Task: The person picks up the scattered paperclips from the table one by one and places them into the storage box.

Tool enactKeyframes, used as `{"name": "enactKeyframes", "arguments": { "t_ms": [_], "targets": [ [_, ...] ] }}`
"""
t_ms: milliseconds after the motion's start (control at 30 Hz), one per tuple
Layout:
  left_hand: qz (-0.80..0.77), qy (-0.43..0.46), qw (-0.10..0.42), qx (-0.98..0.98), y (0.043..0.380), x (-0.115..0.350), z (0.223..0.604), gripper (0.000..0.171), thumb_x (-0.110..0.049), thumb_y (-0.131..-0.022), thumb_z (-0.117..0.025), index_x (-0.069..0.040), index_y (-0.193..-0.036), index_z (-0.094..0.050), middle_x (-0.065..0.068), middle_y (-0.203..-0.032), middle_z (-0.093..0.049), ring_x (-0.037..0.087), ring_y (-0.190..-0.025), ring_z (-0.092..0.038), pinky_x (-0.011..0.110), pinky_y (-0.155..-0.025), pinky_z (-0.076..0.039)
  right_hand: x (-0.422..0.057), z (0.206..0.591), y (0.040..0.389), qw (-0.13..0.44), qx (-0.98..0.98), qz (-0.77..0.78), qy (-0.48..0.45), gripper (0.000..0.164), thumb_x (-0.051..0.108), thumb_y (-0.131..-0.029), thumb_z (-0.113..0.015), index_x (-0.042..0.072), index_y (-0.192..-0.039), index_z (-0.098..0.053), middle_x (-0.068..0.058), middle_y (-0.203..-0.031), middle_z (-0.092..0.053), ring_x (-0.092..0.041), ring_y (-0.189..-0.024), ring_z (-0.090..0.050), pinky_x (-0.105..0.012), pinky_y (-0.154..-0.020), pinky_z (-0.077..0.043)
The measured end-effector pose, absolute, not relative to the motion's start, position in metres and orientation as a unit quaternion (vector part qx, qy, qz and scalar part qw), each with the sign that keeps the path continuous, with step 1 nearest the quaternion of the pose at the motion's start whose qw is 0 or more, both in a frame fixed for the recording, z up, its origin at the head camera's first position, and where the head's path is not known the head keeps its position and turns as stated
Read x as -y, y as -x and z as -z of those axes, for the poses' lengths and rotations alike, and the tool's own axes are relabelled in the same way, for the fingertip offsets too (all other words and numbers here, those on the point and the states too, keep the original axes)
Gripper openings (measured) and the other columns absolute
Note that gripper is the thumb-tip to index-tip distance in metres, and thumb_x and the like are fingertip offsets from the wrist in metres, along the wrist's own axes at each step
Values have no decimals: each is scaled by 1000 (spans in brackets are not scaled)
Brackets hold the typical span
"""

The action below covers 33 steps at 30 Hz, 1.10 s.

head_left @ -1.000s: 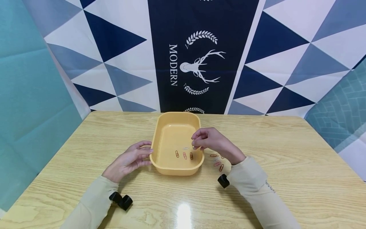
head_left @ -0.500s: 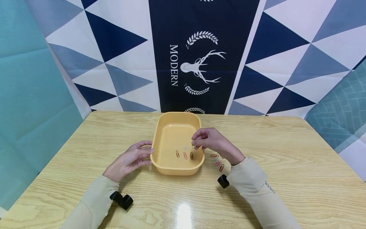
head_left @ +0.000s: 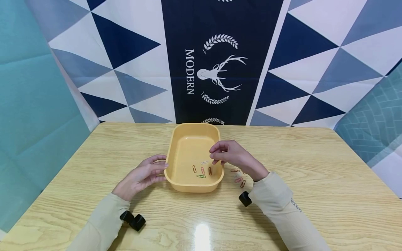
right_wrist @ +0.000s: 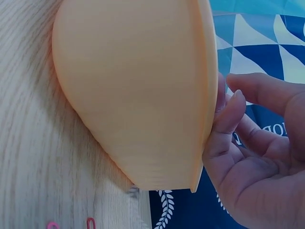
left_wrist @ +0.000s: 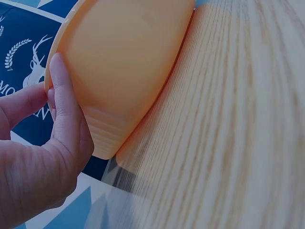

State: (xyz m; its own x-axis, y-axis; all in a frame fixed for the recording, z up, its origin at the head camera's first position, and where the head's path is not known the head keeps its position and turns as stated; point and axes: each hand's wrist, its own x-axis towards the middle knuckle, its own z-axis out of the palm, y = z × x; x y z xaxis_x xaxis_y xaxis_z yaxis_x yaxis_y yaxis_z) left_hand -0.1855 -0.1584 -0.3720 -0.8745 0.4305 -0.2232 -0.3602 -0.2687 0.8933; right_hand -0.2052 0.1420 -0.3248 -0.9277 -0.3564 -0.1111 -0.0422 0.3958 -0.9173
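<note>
The right hand (head_left: 230,153) had its thumb (right_wrist: 232,109) and pointing finger bent toward each other with a small gap, and I saw nothing pinched there. It hung over the right edge of the yellow plastic tray (head_left: 188,150). The left hand (head_left: 146,172) pinched the rim at the tray's left edge.

Inside, close to the tray's near edge, lay a green paper clip (head_left: 201,176). Just behind it was a pink paper clip (head_left: 202,170), between two brown paper clips (head_left: 209,170), with a white paper clip (head_left: 204,162) farther back.

More clips (head_left: 238,180) lay on the wooden table (head_left: 314,167), just outside the tray's right edge. They looked thin and easy to drop, so taking one at a time seemed best. Letting go low, well inside the rim, while holding the tray steady, seemed wise too.

The right sleeve (head_left: 276,195) had a tiny mark, too small to read. On the wall cloth (head_left: 226,108), turned sideways, MODERN was printed in white beside a deer head (head_left: 207,74).
</note>
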Motion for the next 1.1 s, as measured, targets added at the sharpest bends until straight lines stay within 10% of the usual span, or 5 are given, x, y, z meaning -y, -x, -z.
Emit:
{"name": "enactKeyframes", "arguments": {
  "t_ms": [1100],
  "targets": [
    [-795, -28, 249, -553, 186, 160, 372, 43, 3, -95, -55, 6, -132, -32, 15, -105, -61, 22, -89, -65, 30, -73, -58, -203, 335, 201, 135, -860, 474, 129, 18, 15, -92, -65, -1, -100, -62, -9, -87, -61, -26, -78, -54, -34, -66, -50]
  ]
}}
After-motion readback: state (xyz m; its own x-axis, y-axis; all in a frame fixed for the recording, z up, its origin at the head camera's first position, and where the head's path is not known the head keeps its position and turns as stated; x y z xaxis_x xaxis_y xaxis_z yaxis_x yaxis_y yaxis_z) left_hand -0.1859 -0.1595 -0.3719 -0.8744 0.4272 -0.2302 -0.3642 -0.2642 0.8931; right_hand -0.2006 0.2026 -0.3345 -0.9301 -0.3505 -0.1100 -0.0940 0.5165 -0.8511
